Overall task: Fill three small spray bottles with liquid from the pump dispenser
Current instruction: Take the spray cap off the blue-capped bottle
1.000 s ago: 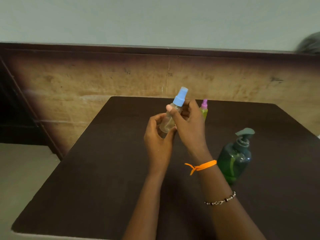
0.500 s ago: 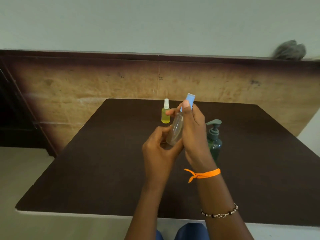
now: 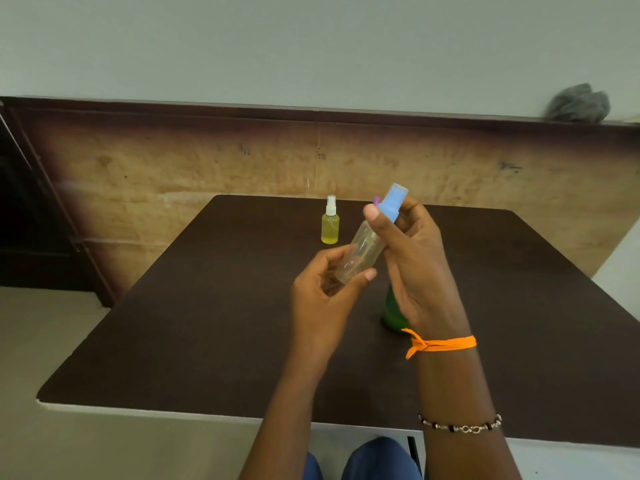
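Head view: unlabelled clear bottle [image 3: 360, 252] (blue-capped).

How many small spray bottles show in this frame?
3: blue-capped bottle held in both hands, white-capped yellow bottle standing on the table, and a purple cap peeking behind the right thumb.

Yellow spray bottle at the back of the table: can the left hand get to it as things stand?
Probably not straight away. The left hand grips the base of the clear bottle. The table between it and the yellow spray bottle is bare.
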